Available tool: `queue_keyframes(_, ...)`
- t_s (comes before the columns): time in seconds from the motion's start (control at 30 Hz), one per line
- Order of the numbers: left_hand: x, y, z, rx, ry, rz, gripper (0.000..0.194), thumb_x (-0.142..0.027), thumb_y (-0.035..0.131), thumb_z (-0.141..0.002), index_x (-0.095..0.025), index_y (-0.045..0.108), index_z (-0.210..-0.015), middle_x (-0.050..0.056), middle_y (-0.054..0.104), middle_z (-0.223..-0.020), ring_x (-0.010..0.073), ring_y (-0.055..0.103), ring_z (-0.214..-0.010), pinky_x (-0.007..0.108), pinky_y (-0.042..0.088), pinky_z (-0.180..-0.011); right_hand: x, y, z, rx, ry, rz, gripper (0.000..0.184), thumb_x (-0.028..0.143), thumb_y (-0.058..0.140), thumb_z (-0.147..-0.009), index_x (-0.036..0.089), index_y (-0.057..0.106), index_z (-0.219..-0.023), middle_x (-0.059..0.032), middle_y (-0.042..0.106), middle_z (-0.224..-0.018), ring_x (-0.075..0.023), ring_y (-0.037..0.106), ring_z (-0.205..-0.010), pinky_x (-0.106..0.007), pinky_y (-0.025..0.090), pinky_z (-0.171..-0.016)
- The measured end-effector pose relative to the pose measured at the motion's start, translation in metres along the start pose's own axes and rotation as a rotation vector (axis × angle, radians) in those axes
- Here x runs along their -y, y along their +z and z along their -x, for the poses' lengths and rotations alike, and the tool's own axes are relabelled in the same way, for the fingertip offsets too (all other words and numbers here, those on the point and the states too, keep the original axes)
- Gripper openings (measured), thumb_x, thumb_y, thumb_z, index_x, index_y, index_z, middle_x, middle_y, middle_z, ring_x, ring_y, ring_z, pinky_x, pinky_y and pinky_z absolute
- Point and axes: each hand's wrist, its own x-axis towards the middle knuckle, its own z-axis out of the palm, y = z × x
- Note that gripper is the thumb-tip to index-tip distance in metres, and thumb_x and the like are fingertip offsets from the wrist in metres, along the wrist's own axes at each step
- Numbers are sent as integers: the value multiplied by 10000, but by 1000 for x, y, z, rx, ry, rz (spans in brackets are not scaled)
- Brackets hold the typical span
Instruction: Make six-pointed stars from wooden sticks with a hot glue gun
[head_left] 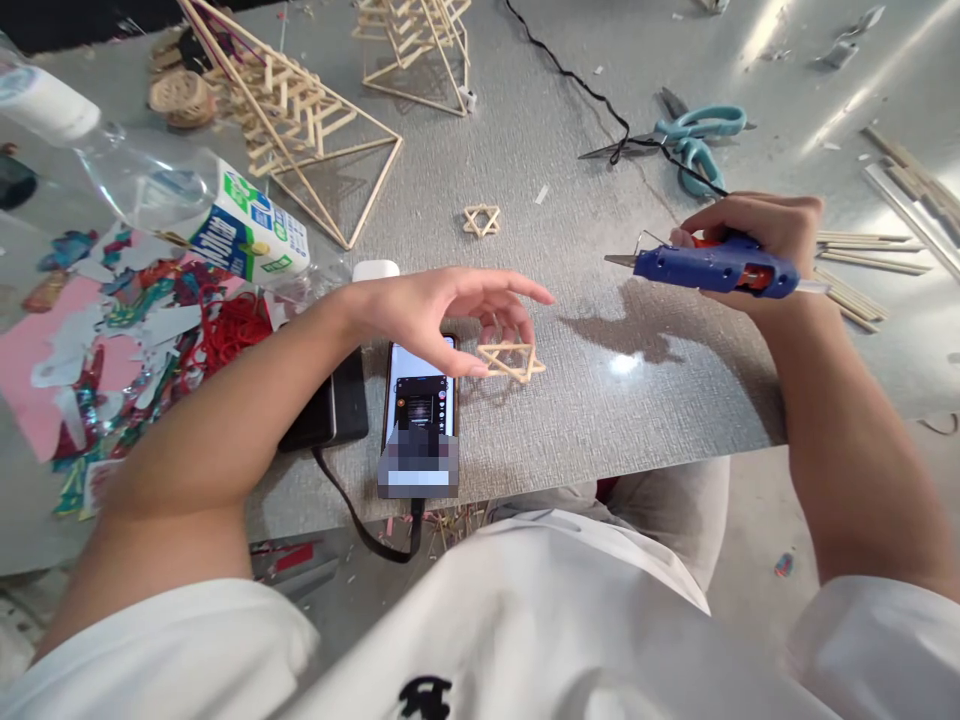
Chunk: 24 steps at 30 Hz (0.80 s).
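My right hand (776, 235) grips a blue hot glue gun (716, 268), its metal nozzle pointing left over the table. My left hand (442, 312) holds a small six-pointed star (512, 362) made of thin wooden sticks. The thumb touches the star's left corner and the curled fingers sit behind it, while the index finger stretches out to the right. Farther back on the table lies a second, smaller stick star (481, 220). Under my left hand is a phone (420, 400) with its screen lit and a cable plugged in.
Two stick-built pyramid frames (315, 140) stand at the back left. A plastic bottle (165, 190) lies by colourful scraps and red string (240, 330). Blue-handled scissors (697, 165) lie beneath the gun's black cord (577, 78). Loose sticks (862, 250) are at the right; a power bank (334, 400) is left.
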Motion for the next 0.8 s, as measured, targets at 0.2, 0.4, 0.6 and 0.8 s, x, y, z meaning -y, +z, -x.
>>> queue_keyframes(0.2,11,2,0,-228,-71,-446,998,-401,854,-879,-216,431,-1763,142,763,-1362,224,716,-1057,325,559,-891,-2,1,0,3,23,21,325,512,766,-1034,246,743,-847,13,624,-666,-107,523,-568,-320,428,-586)
queue_keyframes(0.4,20,5,-5,-370,-134,-698,1091,-528,822,-953,-196,270,-1834,189,680,-1492,259,694,-1054,408,556,-1032,-2,0,0,5,43,10,264,474,794,-1005,268,750,-847,7,634,-666,-128,534,-563,-347,431,-582)
queue_keyframes(0.6,12,9,-2,-248,-139,-719,1106,-530,810,-960,-225,226,-1847,198,602,-1600,268,690,-1093,378,548,-1010,1,2,-3,6,41,-5,293,468,776,-1015,254,742,-818,4,640,-650,-133,564,-557,-332,447,-587)
queue_keyframes(0.8,6,5,2,-161,-167,-678,996,-337,717,-905,-209,335,-1816,147,663,-1486,217,667,-1037,323,519,-939,2,4,-2,6,60,-19,305,518,779,-1040,288,741,-842,2,641,-661,-165,570,-565,-366,461,-591)
